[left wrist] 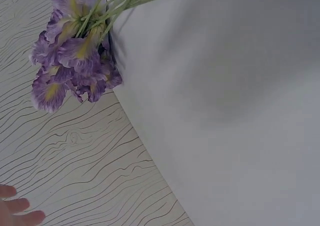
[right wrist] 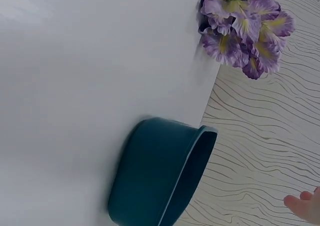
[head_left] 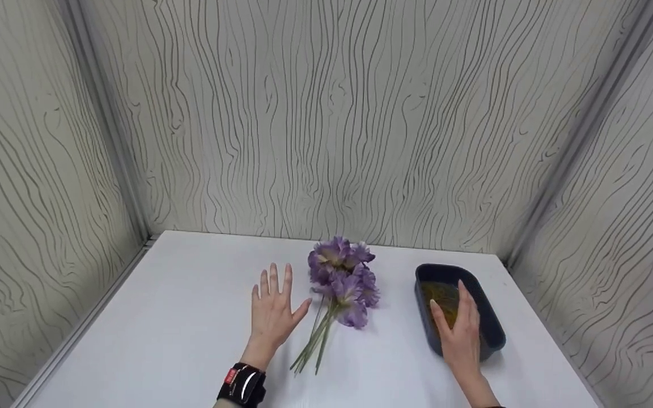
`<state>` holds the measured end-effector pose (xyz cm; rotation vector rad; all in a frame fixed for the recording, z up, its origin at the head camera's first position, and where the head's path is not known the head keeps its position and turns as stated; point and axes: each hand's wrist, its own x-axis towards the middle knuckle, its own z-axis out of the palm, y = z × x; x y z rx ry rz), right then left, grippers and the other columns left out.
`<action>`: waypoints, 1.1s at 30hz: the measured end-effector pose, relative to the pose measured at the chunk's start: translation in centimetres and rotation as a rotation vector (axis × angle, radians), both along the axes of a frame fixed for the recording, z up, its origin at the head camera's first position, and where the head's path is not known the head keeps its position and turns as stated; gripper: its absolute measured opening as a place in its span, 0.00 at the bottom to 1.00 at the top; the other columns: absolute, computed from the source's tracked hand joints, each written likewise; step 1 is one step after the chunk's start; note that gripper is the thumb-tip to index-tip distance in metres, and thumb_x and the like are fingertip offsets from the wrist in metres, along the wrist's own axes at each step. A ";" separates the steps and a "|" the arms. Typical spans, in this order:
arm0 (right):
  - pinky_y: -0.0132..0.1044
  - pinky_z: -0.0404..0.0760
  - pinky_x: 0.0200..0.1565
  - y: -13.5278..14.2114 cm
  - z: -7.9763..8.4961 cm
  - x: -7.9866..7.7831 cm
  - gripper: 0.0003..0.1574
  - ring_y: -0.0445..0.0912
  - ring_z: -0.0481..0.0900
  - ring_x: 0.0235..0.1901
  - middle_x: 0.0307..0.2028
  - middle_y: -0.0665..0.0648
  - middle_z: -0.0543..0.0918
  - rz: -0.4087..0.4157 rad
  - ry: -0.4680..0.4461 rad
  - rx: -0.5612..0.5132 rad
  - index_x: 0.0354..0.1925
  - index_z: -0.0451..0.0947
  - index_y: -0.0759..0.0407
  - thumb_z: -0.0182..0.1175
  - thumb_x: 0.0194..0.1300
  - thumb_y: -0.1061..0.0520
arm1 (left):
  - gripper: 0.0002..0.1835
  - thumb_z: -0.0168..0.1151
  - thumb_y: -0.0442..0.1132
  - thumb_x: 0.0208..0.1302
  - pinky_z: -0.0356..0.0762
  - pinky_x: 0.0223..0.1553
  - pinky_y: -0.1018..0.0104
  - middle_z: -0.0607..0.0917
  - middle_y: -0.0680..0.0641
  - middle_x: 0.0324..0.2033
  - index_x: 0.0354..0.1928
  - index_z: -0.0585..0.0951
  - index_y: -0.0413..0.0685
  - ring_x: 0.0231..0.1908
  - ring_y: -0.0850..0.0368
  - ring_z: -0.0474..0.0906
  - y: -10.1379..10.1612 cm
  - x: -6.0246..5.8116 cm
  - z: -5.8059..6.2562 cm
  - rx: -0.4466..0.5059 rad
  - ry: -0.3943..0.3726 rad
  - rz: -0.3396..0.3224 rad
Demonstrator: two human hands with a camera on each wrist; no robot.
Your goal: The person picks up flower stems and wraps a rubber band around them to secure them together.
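A bunch of purple flowers (head_left: 344,281) with green stems (head_left: 315,343) lies on the white table (head_left: 179,323), blooms toward the back wall. My left hand (head_left: 272,311) lies flat on the table just left of the stems, fingers spread and straight, holding nothing. My right hand (head_left: 458,331) hovers or rests with straight fingers over the near end of a dark blue oval tub (head_left: 488,317) holding yellowish-green strands. The flowers (left wrist: 70,51) and my left fingertips (left wrist: 15,208) show in the left wrist view. The right wrist view shows the tub (right wrist: 160,181), the flowers (right wrist: 245,21) and my right fingertips (right wrist: 305,203).
Wood-grain patterned walls (head_left: 326,113) close the table in at the back and on both sides. The tub stands near the table's right edge. Bare white tabletop (head_left: 134,340) stretches left of my left hand.
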<state>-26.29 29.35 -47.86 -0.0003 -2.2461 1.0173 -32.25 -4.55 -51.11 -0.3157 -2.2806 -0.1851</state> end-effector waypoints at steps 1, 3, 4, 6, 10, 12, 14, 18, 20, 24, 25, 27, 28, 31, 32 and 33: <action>0.59 0.54 0.54 -0.2 0.0 0.0 0.44 0.60 0.50 0.62 0.63 0.65 0.54 0.011 -0.018 -0.031 0.68 0.49 0.58 0.58 0.61 0.49 | 0.43 0.41 0.69 0.58 0.68 0.41 0.46 0.65 0.31 0.56 0.63 0.63 0.41 0.52 0.36 0.63 0.2 0.0 -0.1 -0.004 -0.022 0.006; 0.58 0.52 0.55 -0.5 -0.1 -0.1 0.43 0.59 0.50 0.62 0.64 0.65 0.54 0.027 -0.061 -0.095 0.68 0.48 0.59 0.56 0.63 0.48 | 0.43 0.45 0.68 0.57 0.71 0.37 0.49 0.66 0.30 0.54 0.62 0.63 0.40 0.50 0.37 0.65 0.5 0.0 -0.3 -0.008 -0.059 0.013; 0.58 0.53 0.55 -0.6 -0.1 -0.1 0.43 0.59 0.50 0.62 0.64 0.66 0.53 0.034 -0.081 -0.127 0.68 0.47 0.60 0.55 0.63 0.48 | 0.43 0.46 0.67 0.56 0.72 0.35 0.50 0.66 0.30 0.53 0.62 0.64 0.39 0.49 0.37 0.66 0.7 0.0 -0.4 -0.010 -0.076 0.016; 0.57 0.54 0.55 -0.8 -0.2 -0.2 0.44 0.59 0.51 0.61 0.63 0.66 0.53 0.042 -0.130 -0.195 0.68 0.46 0.61 0.53 0.64 0.45 | 0.42 0.49 0.67 0.56 0.73 0.32 0.51 0.67 0.31 0.52 0.61 0.65 0.39 0.47 0.38 0.68 1.0 0.0 -0.6 -0.016 -0.106 0.022; 0.53 0.58 0.54 -1.3 -0.3 -0.3 0.45 0.59 0.55 0.59 0.62 0.68 0.54 0.048 -0.228 -0.318 0.68 0.43 0.65 0.48 0.66 0.41 | 0.42 0.50 0.66 0.56 0.73 0.29 0.51 0.69 0.32 0.50 0.61 0.65 0.39 0.45 0.39 0.69 1.7 -0.1 -1.0 -0.025 -0.174 0.029; 0.52 0.57 0.54 -1.5 -0.3 -0.3 0.46 0.60 0.56 0.58 0.62 0.69 0.54 0.049 -0.275 -0.370 0.67 0.42 0.67 0.45 0.66 0.39 | 0.41 0.49 0.66 0.56 0.73 0.29 0.51 0.70 0.32 0.49 0.60 0.66 0.38 0.44 0.39 0.70 1.9 -0.1 -1.3 -0.020 -0.210 0.026; 0.53 0.56 0.55 -1.6 -0.4 -0.4 0.47 0.61 0.56 0.58 0.61 0.71 0.54 0.047 -0.320 -0.405 0.67 0.42 0.68 0.43 0.67 0.38 | 0.41 0.49 0.66 0.56 0.73 0.28 0.51 0.70 0.32 0.48 0.59 0.67 0.38 0.43 0.39 0.70 2.2 -0.3 -1.5 -0.007 -0.245 0.020; 0.55 0.58 0.54 -1.8 -0.7 -0.4 0.48 0.63 0.55 0.59 0.61 0.73 0.53 0.058 -0.395 -0.465 0.67 0.41 0.70 0.40 0.67 0.37 | 0.41 0.48 0.66 0.57 0.72 0.28 0.51 0.71 0.33 0.46 0.57 0.68 0.37 0.41 0.40 0.71 2.8 -0.5 -2.2 0.017 -0.303 0.009; 0.57 0.60 0.52 -2.0 -1.0 -0.4 0.49 0.64 0.53 0.59 0.62 0.74 0.51 0.076 -0.418 -0.494 0.66 0.40 0.70 0.40 0.67 0.36 | 0.40 0.49 0.66 0.57 0.73 0.26 0.51 0.72 0.33 0.44 0.56 0.69 0.36 0.39 0.40 0.71 3.2 -0.6 -2.6 0.033 -0.313 0.005; 0.60 0.61 0.50 -2.5 -1.6 -0.4 0.52 0.66 0.51 0.59 0.63 0.75 0.48 0.115 -0.466 -0.576 0.66 0.37 0.71 0.39 0.65 0.33 | 0.39 0.51 0.65 0.55 0.72 0.23 0.52 0.72 0.34 0.41 0.53 0.71 0.35 0.35 0.41 0.72 4.0 -0.7 -3.3 0.047 -0.313 -0.003; 0.60 0.62 0.50 -2.7 -1.7 -0.4 0.53 0.67 0.51 0.59 0.63 0.75 0.47 0.121 -0.478 -0.594 0.66 0.37 0.72 0.38 0.65 0.33 | 0.39 0.51 0.65 0.55 0.72 0.23 0.52 0.72 0.34 0.40 0.53 0.71 0.35 0.35 0.41 0.72 4.2 -0.7 -3.5 0.046 -0.322 -0.003; 0.60 0.62 0.49 -3.1 -2.1 -0.4 0.54 0.69 0.52 0.58 0.63 0.75 0.47 0.129 -0.504 -0.632 0.66 0.37 0.73 0.38 0.64 0.32 | 0.39 0.51 0.66 0.55 0.72 0.23 0.53 0.72 0.35 0.39 0.53 0.71 0.36 0.35 0.42 0.72 4.6 -0.7 -3.7 0.036 -0.340 0.001; 0.60 0.63 0.49 -3.3 -2.2 -0.4 0.54 0.69 0.53 0.58 0.63 0.75 0.47 0.130 -0.513 -0.648 0.66 0.38 0.73 0.39 0.64 0.32 | 0.39 0.51 0.66 0.55 0.72 0.24 0.53 0.72 0.36 0.39 0.53 0.71 0.36 0.35 0.42 0.72 4.8 -0.7 -3.9 0.029 -0.356 0.003; 0.58 0.66 0.47 -3.7 -2.7 -0.4 0.57 0.69 0.54 0.57 0.62 0.75 0.49 0.131 -0.549 -0.685 0.65 0.39 0.73 0.39 0.62 0.29 | 0.39 0.50 0.67 0.55 0.72 0.23 0.54 0.72 0.37 0.36 0.52 0.71 0.36 0.33 0.43 0.72 5.4 -0.5 -4.2 0.020 -0.384 0.008; 0.57 0.67 0.47 -3.9 -2.8 -0.3 0.59 0.69 0.54 0.57 0.61 0.75 0.50 0.131 -0.561 -0.697 0.65 0.40 0.73 0.40 0.60 0.27 | 0.39 0.50 0.67 0.55 0.72 0.23 0.54 0.72 0.37 0.35 0.51 0.71 0.36 0.33 0.43 0.72 5.6 -0.4 -4.4 0.016 -0.392 0.009; 0.56 0.68 0.46 -4.0 -3.0 -0.3 0.60 0.70 0.55 0.57 0.60 0.75 0.51 0.128 -0.572 -0.706 0.65 0.40 0.73 0.40 0.59 0.26 | 0.39 0.49 0.67 0.55 0.72 0.23 0.54 0.72 0.37 0.34 0.51 0.71 0.36 0.32 0.43 0.72 5.7 -0.4 -4.5 0.016 -0.399 0.008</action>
